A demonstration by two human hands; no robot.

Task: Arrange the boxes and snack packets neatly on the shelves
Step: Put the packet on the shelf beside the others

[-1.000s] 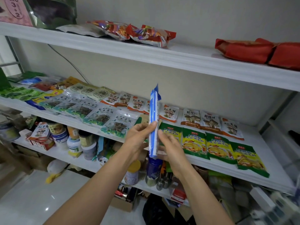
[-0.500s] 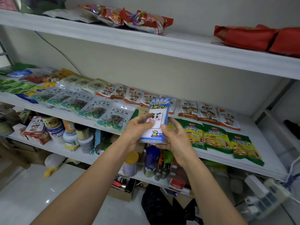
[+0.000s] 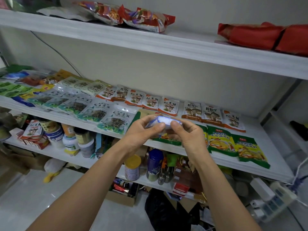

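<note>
Now, packet: small, blue and white, lying flat and seen edge-on, held in the air just above the front of the middle shelf.
Left hand: pinches the packet's left end, thumb on the near side, fingers curled behind it.
Right hand: pinches the packet's right end likewise, so the packet spans between both hands.
Green packets: a row along the middle shelf's front edge, below the packet, partly hidden by the right hand.
Mushroom packets: a row toward the middle shelf's back, beyond the packet.
</note>
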